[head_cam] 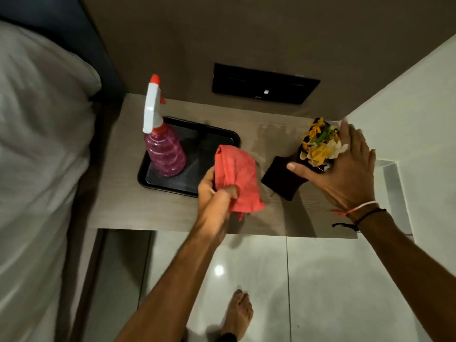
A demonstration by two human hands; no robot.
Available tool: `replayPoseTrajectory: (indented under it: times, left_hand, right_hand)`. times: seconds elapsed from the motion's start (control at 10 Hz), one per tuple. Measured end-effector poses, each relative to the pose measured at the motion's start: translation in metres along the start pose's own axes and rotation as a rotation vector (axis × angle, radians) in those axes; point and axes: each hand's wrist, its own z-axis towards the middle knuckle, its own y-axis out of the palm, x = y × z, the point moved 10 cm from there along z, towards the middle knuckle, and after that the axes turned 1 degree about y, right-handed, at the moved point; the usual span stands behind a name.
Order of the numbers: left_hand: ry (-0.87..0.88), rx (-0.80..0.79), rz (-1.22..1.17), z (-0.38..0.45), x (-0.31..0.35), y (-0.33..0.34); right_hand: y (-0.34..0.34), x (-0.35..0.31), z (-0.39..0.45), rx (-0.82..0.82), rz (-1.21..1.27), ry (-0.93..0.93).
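My left hand grips a red cloth over the middle of a pale wooden bedside shelf. My right hand lies with straight fingers against a dark vase that holds yellow and orange flowers at the shelf's right end; the thumb rests on the vase's dark side. A pink spray bottle with a white and red trigger head stands upright on a black tray at the shelf's left.
A white bed fills the left side. On the brown wall behind the shelf is a black switch panel. A white wall closes the right. Below are glossy white floor tiles and my bare foot.
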Motion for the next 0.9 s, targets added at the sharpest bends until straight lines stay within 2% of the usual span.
replayPoseTrajectory:
  times: [0.1, 0.2, 0.3, 0.4, 0.5, 0.6, 0.7, 0.8, 0.9]
  left_hand:
    - [-0.023, -0.073, -0.131, -0.002, 0.027, -0.006]
    - [-0.007, -0.146, -0.134, 0.001, 0.046, -0.008]
    - [-0.037, -0.112, -0.142, 0.012, 0.044, -0.021]
    - [-0.087, -0.009, -0.045, 0.027, 0.032, -0.038]
    - [-0.066, 0.132, 0.115, 0.044, 0.025, -0.052]
    - [0.087, 0.228, 0.391, 0.059, 0.037, -0.054]
    - [0.224, 0.204, 0.769, 0.067, 0.049, -0.041]
    - [0.163, 0.089, 1.097, 0.067, 0.042, -0.03]
    - [0.182, -0.094, 1.339, 0.044, 0.031, -0.017]
  right_hand:
    - [-0.023, -0.002, -0.023, 0.064, 0.098, -0.031]
    - [-0.051, -0.02, -0.075, 0.311, 0.387, -0.167]
    - [-0.002, -0.05, -0.111, 0.183, 0.765, -0.009]
    - [0.098, -0.098, -0.113, -0.387, 1.232, 0.397]
    - [0.159, -0.128, -0.092, -0.628, 1.517, 0.683]
    - [0.186, -0.123, -0.059, -0.447, 1.381, 0.705]
    - [0.186, -0.113, -0.041, -0.343, 1.082, 0.601]
    - [0.163, -0.117, -0.034, -0.342, 0.811, 0.462]
    - [0.138, -0.125, -0.036, -0.383, 0.503, 0.324]
